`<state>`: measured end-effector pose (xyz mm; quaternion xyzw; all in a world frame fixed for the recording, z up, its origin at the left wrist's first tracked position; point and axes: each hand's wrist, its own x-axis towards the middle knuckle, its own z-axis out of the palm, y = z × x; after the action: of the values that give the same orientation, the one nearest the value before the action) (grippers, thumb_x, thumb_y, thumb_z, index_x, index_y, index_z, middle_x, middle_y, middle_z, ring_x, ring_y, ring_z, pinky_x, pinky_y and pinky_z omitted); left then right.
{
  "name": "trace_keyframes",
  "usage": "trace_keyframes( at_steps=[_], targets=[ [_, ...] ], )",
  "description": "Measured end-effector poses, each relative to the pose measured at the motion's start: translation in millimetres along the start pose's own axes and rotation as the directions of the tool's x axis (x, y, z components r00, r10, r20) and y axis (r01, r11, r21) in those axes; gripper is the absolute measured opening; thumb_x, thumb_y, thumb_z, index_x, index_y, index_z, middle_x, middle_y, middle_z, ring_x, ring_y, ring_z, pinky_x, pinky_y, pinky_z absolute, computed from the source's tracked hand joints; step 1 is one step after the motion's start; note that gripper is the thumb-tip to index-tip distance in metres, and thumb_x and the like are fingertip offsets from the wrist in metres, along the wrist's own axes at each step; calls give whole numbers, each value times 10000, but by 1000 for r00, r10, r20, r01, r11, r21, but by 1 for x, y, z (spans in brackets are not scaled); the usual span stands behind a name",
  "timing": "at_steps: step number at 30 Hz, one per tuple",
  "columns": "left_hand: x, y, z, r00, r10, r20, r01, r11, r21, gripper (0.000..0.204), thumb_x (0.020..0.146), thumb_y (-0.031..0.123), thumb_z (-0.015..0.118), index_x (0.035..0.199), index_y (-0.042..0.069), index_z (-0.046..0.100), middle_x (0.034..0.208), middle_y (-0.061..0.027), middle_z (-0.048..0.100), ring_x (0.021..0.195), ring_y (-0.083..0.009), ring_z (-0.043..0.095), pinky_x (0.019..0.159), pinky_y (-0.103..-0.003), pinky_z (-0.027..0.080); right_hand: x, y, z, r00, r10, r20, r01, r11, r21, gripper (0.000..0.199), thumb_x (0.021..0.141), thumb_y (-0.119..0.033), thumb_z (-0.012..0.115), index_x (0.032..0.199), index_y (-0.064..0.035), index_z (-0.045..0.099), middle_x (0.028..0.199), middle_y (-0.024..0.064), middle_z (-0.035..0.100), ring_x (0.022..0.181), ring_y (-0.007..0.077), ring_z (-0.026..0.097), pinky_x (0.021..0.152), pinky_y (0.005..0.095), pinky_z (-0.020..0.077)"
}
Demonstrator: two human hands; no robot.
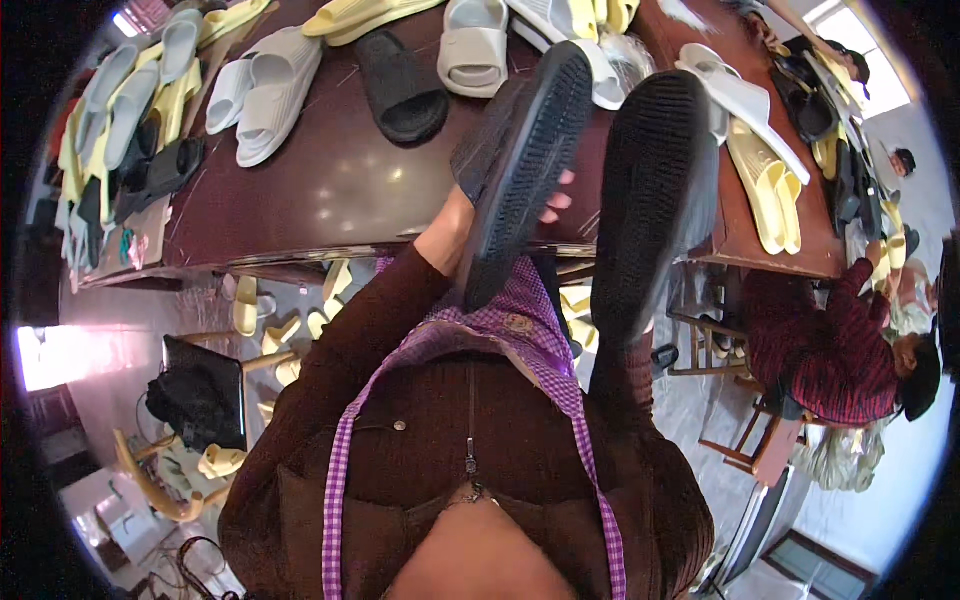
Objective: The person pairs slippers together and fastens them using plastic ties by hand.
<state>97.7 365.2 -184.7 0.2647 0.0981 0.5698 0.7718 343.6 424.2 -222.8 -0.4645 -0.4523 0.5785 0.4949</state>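
Observation:
My left hand (558, 202) grips a black slide sandal (530, 170), held upright over the table's near edge with its ribbed sole toward me; the fingertips curl round its right side. To its right stands a second black slide sandal (652, 170), also raised sole-first. My right forearm (640, 375) runs up behind it, and the right hand holding it is hidden. A blurred grey shape (703, 200) shows along that sandal's right edge. On the dark red table (330, 205), another black slide (402, 90) lies just beyond my left hand.
Grey slides (275, 95) and yellow slides (770, 190) lie about the tabletops. A seated person (825, 345) in a dark red striped top is at the right. A chair with a black bundle (200, 395) stands at the left. More yellow slides (245, 305) are under the table.

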Motion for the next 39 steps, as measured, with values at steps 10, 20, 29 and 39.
trace_keyframes(
  at_steps=[10, 20, 29, 39],
  targets=[
    [-32, 37, -21, 681, 550, -483, -272, 803, 531, 511, 872, -15, 459, 1369, -6, 341, 1137, -157, 578, 934, -185, 607, 836, -275, 480, -16, -43, 51, 569, -809, 146, 597, 284, -751, 437, 777, 87, 495, 1200, -16, 532, 1082, 160, 603, 976, 270, 601, 843, 344, 479],
    [-73, 44, -30, 570, 662, -487, -150, 667, 730, 590, 833, -57, 476, 1395, 2, 305, 1257, -108, 492, 1054, -160, 521, 891, -267, 419, -9, -27, 93, 647, -710, 276, 586, 232, -777, 393, 800, 12, 528, 1189, -45, 543, 927, 199, 584, 821, 365, 576, 737, 412, 462],
    [-119, 38, -45, 531, 763, -369, 135, 354, 925, 567, 808, 17, 534, 1344, -27, 353, 1291, -177, 450, 1146, -243, 472, 973, -317, 362, -3, -16, 123, 705, -578, 410, 660, 326, -677, 319, 822, -42, 571, 1138, 0, 552, 961, 204, 598, 855, 353, 588, 757, 394, 467],
    [-130, 27, -35, 573, 806, -151, 331, -59, 942, 566, 793, 51, 548, 1329, -2, 376, 1349, -232, 366, 1263, -335, 366, 1024, -352, 319, -31, -23, 66, 766, -545, 342, 594, 395, -701, 223, 833, -69, 593, 1036, 22, 595, 929, 176, 613, 812, 277, 607, 718, 339, 471]
  ],
)
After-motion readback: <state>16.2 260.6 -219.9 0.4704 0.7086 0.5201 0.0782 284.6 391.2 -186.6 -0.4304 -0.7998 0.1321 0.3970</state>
